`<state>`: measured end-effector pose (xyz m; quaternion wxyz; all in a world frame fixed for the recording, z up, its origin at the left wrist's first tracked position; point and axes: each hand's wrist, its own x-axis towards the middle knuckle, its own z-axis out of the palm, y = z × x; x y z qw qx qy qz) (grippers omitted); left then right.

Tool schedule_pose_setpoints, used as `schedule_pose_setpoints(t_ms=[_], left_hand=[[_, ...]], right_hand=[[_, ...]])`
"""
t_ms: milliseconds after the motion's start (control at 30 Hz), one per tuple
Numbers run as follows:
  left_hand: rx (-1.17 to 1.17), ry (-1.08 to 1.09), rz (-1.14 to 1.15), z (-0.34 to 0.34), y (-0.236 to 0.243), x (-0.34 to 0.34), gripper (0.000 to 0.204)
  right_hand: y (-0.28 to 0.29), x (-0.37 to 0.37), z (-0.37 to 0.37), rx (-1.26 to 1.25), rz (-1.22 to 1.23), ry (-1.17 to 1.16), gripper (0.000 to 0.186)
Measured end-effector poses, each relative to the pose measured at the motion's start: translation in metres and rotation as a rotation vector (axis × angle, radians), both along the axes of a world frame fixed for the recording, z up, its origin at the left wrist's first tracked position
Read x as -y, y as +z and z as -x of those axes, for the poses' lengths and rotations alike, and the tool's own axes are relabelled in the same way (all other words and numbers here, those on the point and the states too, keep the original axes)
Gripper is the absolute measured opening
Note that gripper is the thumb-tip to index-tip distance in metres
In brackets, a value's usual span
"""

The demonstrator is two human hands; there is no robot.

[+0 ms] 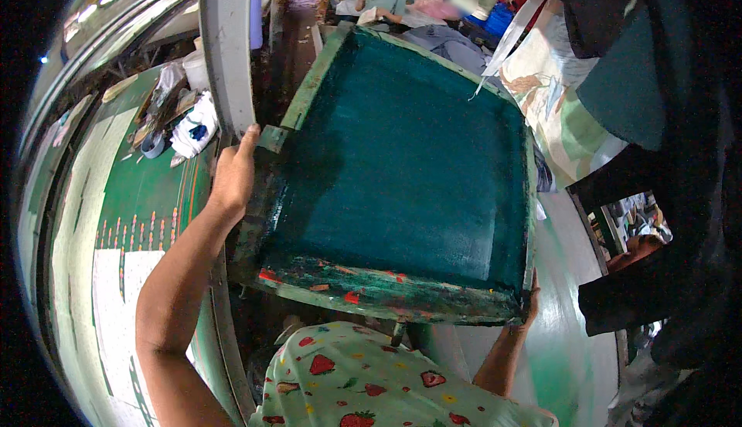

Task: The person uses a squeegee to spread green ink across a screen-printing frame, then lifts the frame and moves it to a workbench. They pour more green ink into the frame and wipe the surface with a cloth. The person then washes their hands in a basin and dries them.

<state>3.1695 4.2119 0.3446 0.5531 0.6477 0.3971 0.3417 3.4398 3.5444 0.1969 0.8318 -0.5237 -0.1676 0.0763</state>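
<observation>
A large square screen-printing frame (386, 164), its inner face coated dark teal and its wooden edges smeared with red and green paint, is held raised and tilted before me. My left hand (236, 172) grips the frame's left side near a small block, thumb pointing up. My right hand (530, 305) holds the lower right edge, its fingers partly hidden by the frame. Below the frame shows my pale green strawberry-print clothing.
A green printing table (139, 180) with white sheets, rags (193, 125) and a bowl (152, 146) runs along the left. A metal post (224, 48) stands behind my left hand. A person (382, 2) sits among piled cloth at the back. Fabrics (556, 118) hang at right, above a pale board (568, 296).
</observation>
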Motion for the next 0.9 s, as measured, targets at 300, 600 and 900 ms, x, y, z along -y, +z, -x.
schedule_pose_setpoints(t_ms=[300, 600, 900], left_hand=[[0.010, -0.171, 0.095, -0.112, -0.028, -0.076, 0.096], [0.046, -0.391, 0.133, -0.217, -0.030, -0.173, 0.096], [-0.025, -0.441, 0.146, -0.335, -0.033, -0.197, 0.104]], right_hand=[[0.034, -0.056, 0.037, 0.138, -0.022, -0.178, 0.102], [0.065, -0.139, 0.023, 0.173, 0.068, -0.239, 0.089], [0.051, -0.157, 0.010, 0.222, 0.191, -0.479, 0.080]])
